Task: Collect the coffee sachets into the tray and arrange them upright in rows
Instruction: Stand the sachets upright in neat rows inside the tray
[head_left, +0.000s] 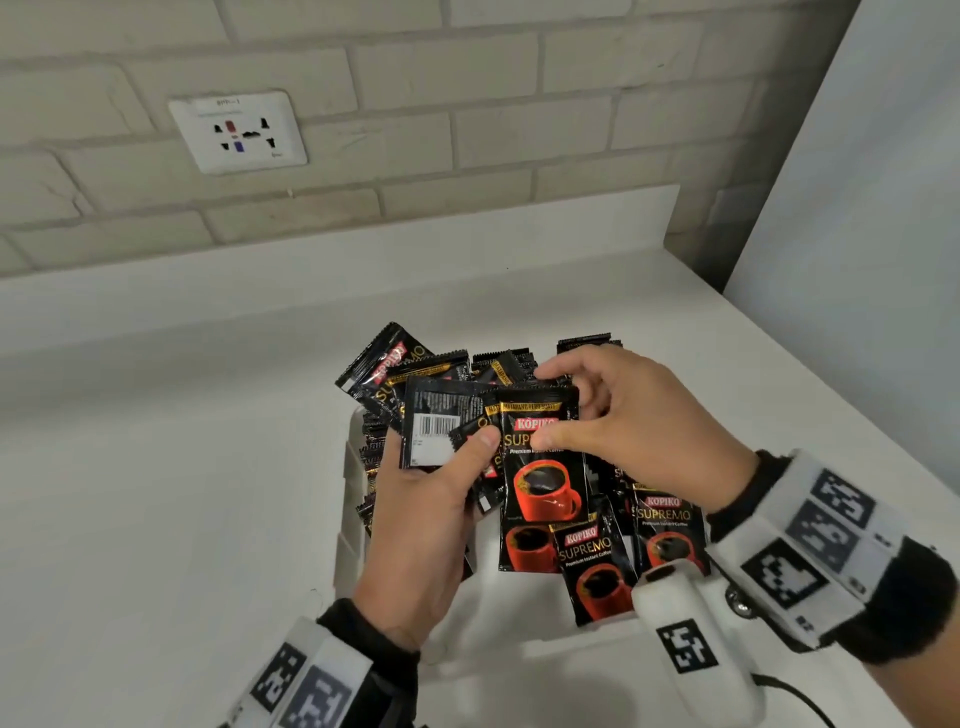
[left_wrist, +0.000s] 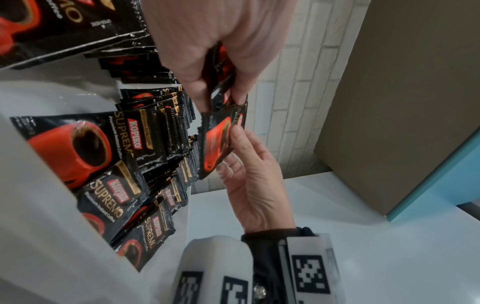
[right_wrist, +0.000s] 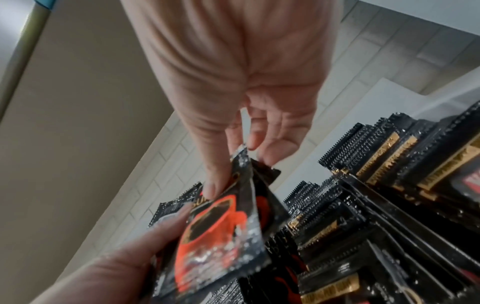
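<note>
Black Kopiko coffee sachets stand in packed rows (left_wrist: 166, 131) inside the white tray (head_left: 519, 654) on the counter; more lean loosely at its near right (head_left: 670, 525). My left hand (head_left: 467, 457) grips a fanned bundle of sachets (head_left: 436, 431) above the tray, thumb on the front, one barcode side showing. My right hand (head_left: 571, 415) pinches the top of the front sachet (head_left: 543, 483), which shows a red cup. In the right wrist view the right hand's thumb (right_wrist: 215, 185) presses on this sachet (right_wrist: 215, 236) beside upright rows (right_wrist: 376, 185).
A wall socket (head_left: 238, 132) sits in the brick wall behind the white counter (head_left: 182, 467). A tall panel (head_left: 857, 208) closes the right side, where the counter edge runs diagonally. A black cable (head_left: 795, 691) trails at the lower right.
</note>
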